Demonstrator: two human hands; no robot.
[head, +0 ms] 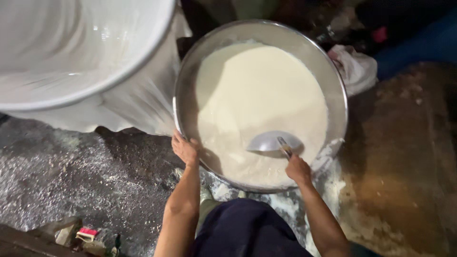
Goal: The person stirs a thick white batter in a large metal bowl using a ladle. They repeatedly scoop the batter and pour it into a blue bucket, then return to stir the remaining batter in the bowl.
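While the left hand (185, 149) clamps the rim of the metal basin (333, 81) at frame centre to steady it, the right hand (298, 169) grasps a ladle (273, 141) dipped in white liquid (259, 95).

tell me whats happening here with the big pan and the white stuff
A person crouches over a wide metal pan filled with a pale, creamy liquid. Their left hand grips the pan's near rim, while the right hand holds the handle of a metal ladle whose bowl sits at the liquid's surface near the front edge. A large white tub stands at upper left, with white cloth hanging beneath it. The ground around is wet and speckled white.
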